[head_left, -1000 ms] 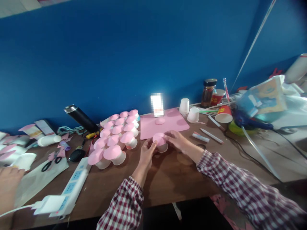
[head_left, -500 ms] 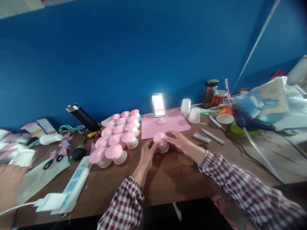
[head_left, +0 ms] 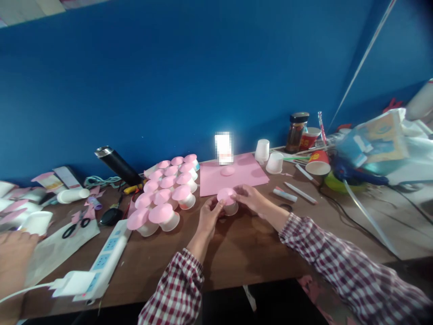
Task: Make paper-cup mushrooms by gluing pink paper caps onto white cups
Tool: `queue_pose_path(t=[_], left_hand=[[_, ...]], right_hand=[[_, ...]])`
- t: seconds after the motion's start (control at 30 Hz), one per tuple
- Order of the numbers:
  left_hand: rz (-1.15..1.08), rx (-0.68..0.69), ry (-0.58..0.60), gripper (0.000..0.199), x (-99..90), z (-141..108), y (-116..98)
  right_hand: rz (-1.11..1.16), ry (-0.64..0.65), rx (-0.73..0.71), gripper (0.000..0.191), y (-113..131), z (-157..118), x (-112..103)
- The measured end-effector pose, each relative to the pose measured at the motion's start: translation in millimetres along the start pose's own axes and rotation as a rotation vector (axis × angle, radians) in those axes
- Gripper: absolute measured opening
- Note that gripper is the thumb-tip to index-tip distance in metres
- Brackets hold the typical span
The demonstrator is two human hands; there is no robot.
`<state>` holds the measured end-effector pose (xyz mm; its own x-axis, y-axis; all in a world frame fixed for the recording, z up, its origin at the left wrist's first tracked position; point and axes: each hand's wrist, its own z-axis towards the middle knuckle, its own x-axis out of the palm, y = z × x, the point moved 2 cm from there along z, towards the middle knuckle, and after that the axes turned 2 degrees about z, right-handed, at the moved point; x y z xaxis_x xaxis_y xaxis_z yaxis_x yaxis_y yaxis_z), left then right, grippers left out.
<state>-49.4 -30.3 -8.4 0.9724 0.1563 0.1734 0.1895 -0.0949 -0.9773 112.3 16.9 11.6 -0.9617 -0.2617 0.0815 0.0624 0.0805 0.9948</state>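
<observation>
A pink paper disc [head_left: 226,195] rests on an upturned white cup [head_left: 232,209] near the middle of the table. From the left, my left hand [head_left: 210,215] grips the disc's edge with thumb and fingers. My right hand [head_left: 249,198] pinches the opposite edge. Behind them lies a pink sheet [head_left: 246,169], with a small pink cone-like disc [head_left: 228,171] on it. To the left stand several cups topped with pink discs [head_left: 160,213], close together in rows.
Two white cups [head_left: 274,163] and markers [head_left: 301,193] are at the right, near a glue gun [head_left: 358,176]. A power strip [head_left: 103,262], scissors [head_left: 76,225] and black flask [head_left: 118,166] are at the left. Another person's hand [head_left: 15,253] is at the left edge.
</observation>
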Motion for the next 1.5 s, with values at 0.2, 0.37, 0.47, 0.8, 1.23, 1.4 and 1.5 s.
queue_pose_path(t=[0.2, 0.37, 0.47, 0.8, 1.23, 1.4, 1.5], left_hand=[[0.005, -0.006, 0.003, 0.052, 0.1, 0, 0], [-0.012, -0.011, 0.020, 0.052, -1.1, -2, -2], [-0.037, -0.002, 0.057, 0.051, -2.4, -3, -2], [0.241, 0.119, -0.012, 0.054, 3.9, 1, 6], [0.291, 0.191, -0.116, 0.053, 7.7, 0, 15], [0.407, 0.199, -0.172, 0.045, -2.1, -13, -2], [0.419, 0.207, -0.151, 0.047, -15.2, -20, -28]], right_hand=[[0.003, -0.001, -0.001, 0.041, 3, -2, 2], [-0.003, -0.010, 0.008, 0.041, 5, -3, 2], [-0.008, -0.010, 0.019, 0.038, 5, -4, 0], [-0.062, 0.009, 0.038, 0.030, 0, -8, -5], [-0.240, -0.151, -0.204, 0.025, 5, -21, -3], [-0.398, -0.237, -0.368, 0.021, 13, -46, 5], [-0.478, -0.235, -0.500, 0.020, 11, -55, 11]])
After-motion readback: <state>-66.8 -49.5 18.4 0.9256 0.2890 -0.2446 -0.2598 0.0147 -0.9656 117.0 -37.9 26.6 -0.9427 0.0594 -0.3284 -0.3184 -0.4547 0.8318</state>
